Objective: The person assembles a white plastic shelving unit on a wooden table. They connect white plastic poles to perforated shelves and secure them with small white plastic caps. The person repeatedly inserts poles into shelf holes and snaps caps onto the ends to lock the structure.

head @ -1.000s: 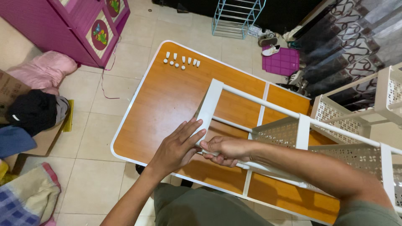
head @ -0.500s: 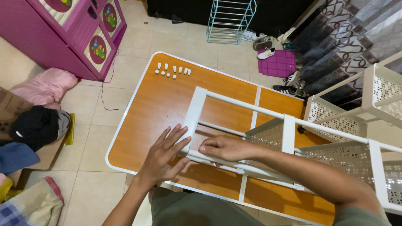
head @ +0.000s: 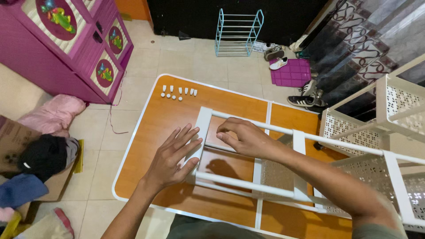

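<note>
My left hand (head: 171,156) lies flat and released against the white rack end bar (head: 199,140), long axis 12-to-6; my right hand (head: 242,137), at 2 o'clock, pinches its inner rod (head: 220,147).

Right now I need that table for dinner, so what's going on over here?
A person is working on a white plastic shelf rack that lies on its side across the orange folding table. The left hand rests flat, fingers spread, against the rack's white end bar. The right hand is curled over a thin white rod just beside it. A row of small white caps sits untouched at the table's far edge.
</note>
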